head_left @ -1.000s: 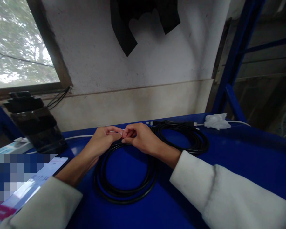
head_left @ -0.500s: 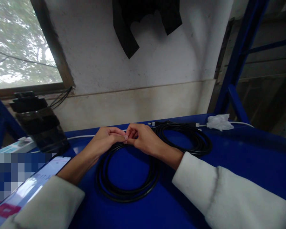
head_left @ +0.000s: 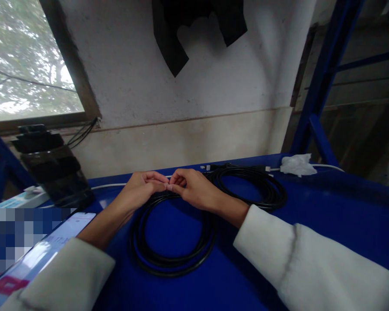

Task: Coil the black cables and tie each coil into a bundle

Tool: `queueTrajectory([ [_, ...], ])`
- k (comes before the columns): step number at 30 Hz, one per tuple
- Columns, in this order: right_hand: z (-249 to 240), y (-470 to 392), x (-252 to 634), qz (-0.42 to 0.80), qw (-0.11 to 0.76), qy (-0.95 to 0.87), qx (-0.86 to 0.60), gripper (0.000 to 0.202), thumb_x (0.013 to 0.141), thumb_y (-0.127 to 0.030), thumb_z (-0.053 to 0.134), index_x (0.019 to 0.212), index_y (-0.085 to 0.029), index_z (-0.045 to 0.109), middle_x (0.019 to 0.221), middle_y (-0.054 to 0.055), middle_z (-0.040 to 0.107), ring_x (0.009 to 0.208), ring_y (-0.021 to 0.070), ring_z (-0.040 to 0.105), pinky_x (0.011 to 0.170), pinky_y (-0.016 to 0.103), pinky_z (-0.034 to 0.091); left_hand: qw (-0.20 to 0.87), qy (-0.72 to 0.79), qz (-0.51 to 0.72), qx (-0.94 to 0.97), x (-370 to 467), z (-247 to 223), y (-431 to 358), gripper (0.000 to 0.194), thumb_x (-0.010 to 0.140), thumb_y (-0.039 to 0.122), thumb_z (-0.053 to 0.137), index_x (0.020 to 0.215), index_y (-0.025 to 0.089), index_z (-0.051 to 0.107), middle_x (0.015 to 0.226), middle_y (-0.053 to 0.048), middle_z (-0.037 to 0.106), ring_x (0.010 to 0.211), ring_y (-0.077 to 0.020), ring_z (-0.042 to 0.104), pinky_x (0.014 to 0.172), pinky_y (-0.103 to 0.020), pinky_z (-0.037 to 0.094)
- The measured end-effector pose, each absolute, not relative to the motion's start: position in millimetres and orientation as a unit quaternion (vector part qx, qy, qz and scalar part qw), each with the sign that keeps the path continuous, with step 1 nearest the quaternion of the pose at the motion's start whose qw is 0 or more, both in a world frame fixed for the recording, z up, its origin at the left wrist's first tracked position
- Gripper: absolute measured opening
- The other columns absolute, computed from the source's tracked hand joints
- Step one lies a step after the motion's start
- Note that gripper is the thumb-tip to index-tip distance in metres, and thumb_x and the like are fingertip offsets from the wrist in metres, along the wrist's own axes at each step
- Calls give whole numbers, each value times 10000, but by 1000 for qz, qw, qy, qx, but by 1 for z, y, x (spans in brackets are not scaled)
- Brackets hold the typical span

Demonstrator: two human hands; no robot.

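Over the far side of a coiled black cable (head_left: 171,273), my left hand (head_left: 141,188) and my right hand (head_left: 192,188) meet at the fingertips. Both hands are closed in a pinch, thumbs against fingers. Whatever lies between the fingertips is too small and hidden to make out. The coil rests on the blue tabletop (head_left: 246,255) just below my hands. Behind my right wrist lies a second black cable coil (head_left: 280,194), with pale-capped connectors (head_left: 208,167) at its far edge.
A dark bottle (head_left: 53,168) stands at the left, near a power strip (head_left: 22,196) and a phone (head_left: 42,255). A white cord (head_left: 108,185) runs along the back. Crumpled clear plastic (head_left: 298,165) lies at the back right, near the blue frame post (head_left: 320,86).
My fingertips have shifted slightly to the left and the thumbs have changed position a little. The coils stay in place.
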State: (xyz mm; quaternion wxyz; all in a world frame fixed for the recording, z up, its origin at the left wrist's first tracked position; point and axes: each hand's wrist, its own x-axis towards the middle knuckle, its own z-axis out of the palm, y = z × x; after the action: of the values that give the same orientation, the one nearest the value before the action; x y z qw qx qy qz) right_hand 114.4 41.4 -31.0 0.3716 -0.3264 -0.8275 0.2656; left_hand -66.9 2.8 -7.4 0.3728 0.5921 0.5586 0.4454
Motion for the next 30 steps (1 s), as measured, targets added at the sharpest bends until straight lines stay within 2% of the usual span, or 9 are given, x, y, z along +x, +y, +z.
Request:
queueTrajectory([
  [10,-33,43,113,249,362,-825,-356,23,922,-139,717,907,-153,705,862,61,759,782,164,696,692,256,485,381,571,432,585,-68,-9,4,207,663,243,838,838,164,760,819,-81,792,759,-197,714,694,-271,501],
  [19,-32,42,114,241,356,-843,-324,48,955,-149,678,951,-158,725,914,69,763,822,169,696,732,263,480,379,567,432,591,-69,-10,4,206,663,240,825,845,173,756,838,-82,802,780,-205,719,723,-285,509],
  [30,-32,42,115,198,352,-842,-358,72,944,-125,629,918,-157,688,924,82,755,806,177,676,700,261,450,253,549,428,671,-69,-9,8,164,717,280,777,842,176,763,768,-62,765,738,-209,691,670,-289,476],
])
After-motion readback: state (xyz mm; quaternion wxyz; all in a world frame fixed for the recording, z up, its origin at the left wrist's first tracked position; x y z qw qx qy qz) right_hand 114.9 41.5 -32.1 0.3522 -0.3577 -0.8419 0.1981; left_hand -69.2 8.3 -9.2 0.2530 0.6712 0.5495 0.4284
